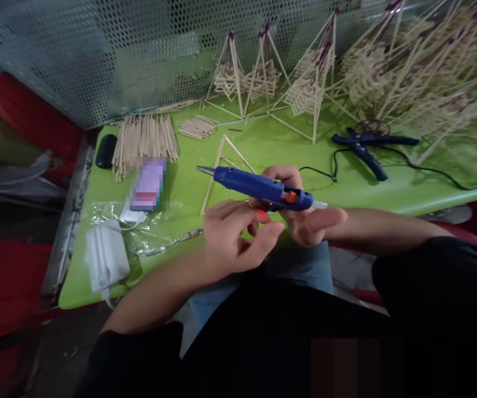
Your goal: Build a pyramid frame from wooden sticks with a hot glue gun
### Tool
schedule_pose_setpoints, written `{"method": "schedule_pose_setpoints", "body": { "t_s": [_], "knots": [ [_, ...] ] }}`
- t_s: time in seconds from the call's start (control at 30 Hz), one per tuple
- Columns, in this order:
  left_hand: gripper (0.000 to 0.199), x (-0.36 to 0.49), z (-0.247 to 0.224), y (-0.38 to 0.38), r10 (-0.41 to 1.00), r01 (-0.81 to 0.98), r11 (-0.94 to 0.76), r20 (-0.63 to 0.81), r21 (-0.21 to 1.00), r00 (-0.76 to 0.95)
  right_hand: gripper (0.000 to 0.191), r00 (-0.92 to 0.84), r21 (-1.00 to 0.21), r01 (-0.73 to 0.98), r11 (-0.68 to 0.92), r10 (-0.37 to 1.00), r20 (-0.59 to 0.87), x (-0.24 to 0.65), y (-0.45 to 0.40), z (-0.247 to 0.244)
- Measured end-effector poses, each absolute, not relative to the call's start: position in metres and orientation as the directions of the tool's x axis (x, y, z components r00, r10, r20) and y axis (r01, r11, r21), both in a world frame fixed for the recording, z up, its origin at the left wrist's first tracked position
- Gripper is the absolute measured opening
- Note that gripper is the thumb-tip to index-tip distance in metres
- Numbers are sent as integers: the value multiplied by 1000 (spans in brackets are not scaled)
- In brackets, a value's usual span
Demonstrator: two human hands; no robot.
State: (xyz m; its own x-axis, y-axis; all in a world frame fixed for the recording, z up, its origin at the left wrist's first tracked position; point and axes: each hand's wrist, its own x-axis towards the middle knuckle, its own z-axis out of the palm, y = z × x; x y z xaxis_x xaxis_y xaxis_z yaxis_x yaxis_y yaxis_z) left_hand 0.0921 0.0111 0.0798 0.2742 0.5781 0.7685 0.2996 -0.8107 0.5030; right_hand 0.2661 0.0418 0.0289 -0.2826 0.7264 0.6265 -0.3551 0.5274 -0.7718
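Over a green table (186,190), a glue gun (246,183) is held by the right hand (302,221) beside the left hand (232,235), its grip unclear.

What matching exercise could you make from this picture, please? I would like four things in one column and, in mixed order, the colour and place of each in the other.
Column one
1. Glue gun
2. Pliers
3. Large stick pile
4. Box with a cable

Column two
A. White, near the near left corner of the table
B. Blue, in the right hand
C. Pale, at the far left of the table
D. Dark, on the right side of the table

Right pairs: 1-B, 2-D, 3-C, 4-A
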Motion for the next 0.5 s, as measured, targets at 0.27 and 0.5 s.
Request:
{"method": "schedule_pose_setpoints", "body": {
  "t_s": [0.27,0.5],
  "knots": [
    [45,103,74,22,619,146,-783,778,604,102,84,-428,-824,-333,458,705,565,276,42,34],
    [61,116,52,32,815,-155,-579,571,800,-98,90,-358,-910,-312,272,854,378,276,27,45]
  ]
}}
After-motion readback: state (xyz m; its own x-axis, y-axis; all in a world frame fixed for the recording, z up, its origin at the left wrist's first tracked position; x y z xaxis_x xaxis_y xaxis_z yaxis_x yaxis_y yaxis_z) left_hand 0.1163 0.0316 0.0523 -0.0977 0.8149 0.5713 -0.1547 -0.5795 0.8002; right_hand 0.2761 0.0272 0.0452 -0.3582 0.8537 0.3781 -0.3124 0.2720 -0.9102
